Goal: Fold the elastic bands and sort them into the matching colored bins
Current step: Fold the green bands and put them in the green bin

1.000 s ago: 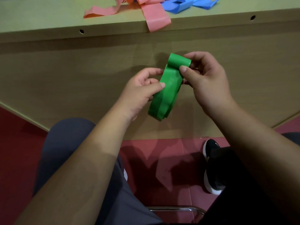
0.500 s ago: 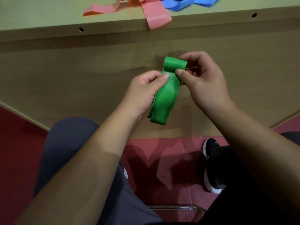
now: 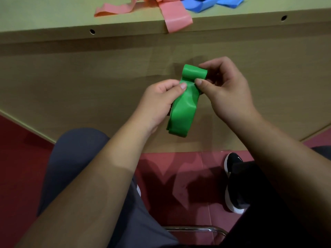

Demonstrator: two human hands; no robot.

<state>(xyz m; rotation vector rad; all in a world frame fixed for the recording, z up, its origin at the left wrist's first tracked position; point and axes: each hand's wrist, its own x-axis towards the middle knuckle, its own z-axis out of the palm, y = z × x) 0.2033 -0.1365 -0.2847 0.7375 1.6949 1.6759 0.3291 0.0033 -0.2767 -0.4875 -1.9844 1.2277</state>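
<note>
A green elastic band (image 3: 184,106) hangs folded in several layers in front of the table's side panel, its top end curled into a small roll. My left hand (image 3: 159,102) pinches the band's left edge just under the roll with thumb and forefinger. My right hand (image 3: 227,92) grips the roll from the right, thumb on its front. Pink bands (image 3: 176,14) lie on the tabletop above, one end drooping over the edge. Blue bands (image 3: 206,4) lie beside them to the right. No bins are in view.
The wooden table (image 3: 53,18) has a tall front panel that fills the middle of the view. Below are my grey-clad lap (image 3: 77,163), a black shoe (image 3: 234,183) on the red floor and a chrome chair rail (image 3: 195,229).
My left thumb has slid up the band from its middle to just under the roll. The roll at the top is slightly tighter, and both hands have shifted a little.
</note>
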